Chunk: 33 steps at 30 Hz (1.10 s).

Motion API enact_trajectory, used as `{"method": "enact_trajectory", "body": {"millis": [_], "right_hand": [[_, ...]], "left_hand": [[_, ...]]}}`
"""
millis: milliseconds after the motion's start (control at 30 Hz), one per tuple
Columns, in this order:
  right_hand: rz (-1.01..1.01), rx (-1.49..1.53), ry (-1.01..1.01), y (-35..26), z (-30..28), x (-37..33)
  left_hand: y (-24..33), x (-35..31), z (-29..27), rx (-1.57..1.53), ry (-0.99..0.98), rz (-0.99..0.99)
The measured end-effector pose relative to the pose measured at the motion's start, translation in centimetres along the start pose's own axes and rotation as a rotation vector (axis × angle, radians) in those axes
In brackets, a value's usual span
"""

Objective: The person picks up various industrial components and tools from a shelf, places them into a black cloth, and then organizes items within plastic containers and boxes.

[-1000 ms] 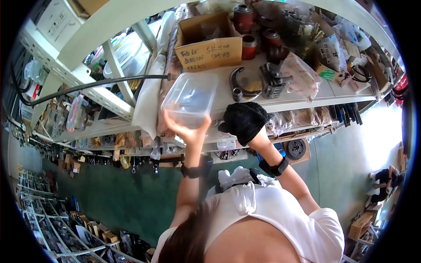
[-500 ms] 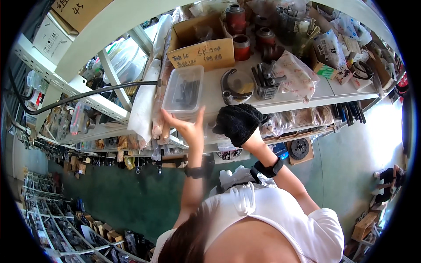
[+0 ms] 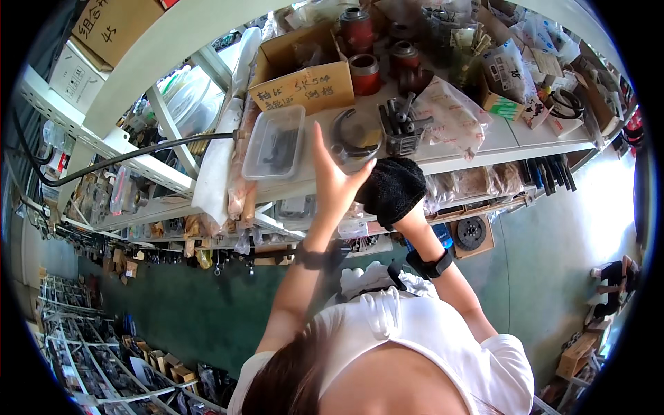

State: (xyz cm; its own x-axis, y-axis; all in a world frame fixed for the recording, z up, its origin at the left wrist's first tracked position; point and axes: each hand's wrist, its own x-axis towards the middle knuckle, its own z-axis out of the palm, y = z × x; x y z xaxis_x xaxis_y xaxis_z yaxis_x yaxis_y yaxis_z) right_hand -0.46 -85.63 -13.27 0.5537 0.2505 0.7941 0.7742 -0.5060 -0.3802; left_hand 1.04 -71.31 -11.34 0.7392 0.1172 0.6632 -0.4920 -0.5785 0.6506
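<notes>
My left hand (image 3: 337,183) is bare and open, thumb and fingers spread, with nothing in it. It hovers over the shelf's front edge between a clear plastic box (image 3: 274,143) and my right hand (image 3: 393,191). My right hand wears a black knit glove and forms a rounded dark shape close beside my left thumb; its fingers cannot be made out. Dark metal parts lie inside the clear box. Behind my hands lies a curved dark metal fork (image 3: 353,135) on the shelf. To its right sits a cluster of dark metal fittings (image 3: 401,131).
Farther back stand an open cardboard box (image 3: 304,86) and red metal cylinders (image 3: 364,74). Plastic-wrapped parts (image 3: 453,114) lie to the right. A black cable (image 3: 138,149) crosses at the left. Lower shelves hold bagged parts and a round disc (image 3: 471,233).
My left hand has moved right, away from the clear box, toward my gloved right hand. The right hand has shifted slightly right. The view has shifted a little.
</notes>
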Motion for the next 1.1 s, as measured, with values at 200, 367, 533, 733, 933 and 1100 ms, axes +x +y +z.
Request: {"method": "enact_trajectory", "body": {"millis": [200, 367, 533, 733, 933, 1100], "right_hand": [[0.02, 0.037, 0.032, 0.0, -0.1, 0.2], [0.026, -0.012, 0.087, -0.1, -0.1, 0.1], [0.072, -0.025, -0.023, -0.1, 0.0, -0.2], [-0.021, -0.027, -0.006, 0.2, -0.1, -0.1], [-0.025, -0.074, 0.037, -0.2, -0.1, 0.0], [0.028, -0.08, -0.074, -0.9, -1.3, 0.6]], "left_hand": [[-0.6, 0.6, 0.0, -0.061, -0.025, -0.044], [-1.8, 0.7, 0.0, 0.01, -0.049, 0.036], [-0.8, 0.9, -0.1, 0.015, -0.017, 0.036], [-0.3, 1.0, 0.1, 0.048, -0.069, 0.013], [-0.1, 0.0, 0.1, -0.026, 0.038, 0.035], [1.3, -1.0, -1.7, -0.002, 0.071, 0.214]]}}
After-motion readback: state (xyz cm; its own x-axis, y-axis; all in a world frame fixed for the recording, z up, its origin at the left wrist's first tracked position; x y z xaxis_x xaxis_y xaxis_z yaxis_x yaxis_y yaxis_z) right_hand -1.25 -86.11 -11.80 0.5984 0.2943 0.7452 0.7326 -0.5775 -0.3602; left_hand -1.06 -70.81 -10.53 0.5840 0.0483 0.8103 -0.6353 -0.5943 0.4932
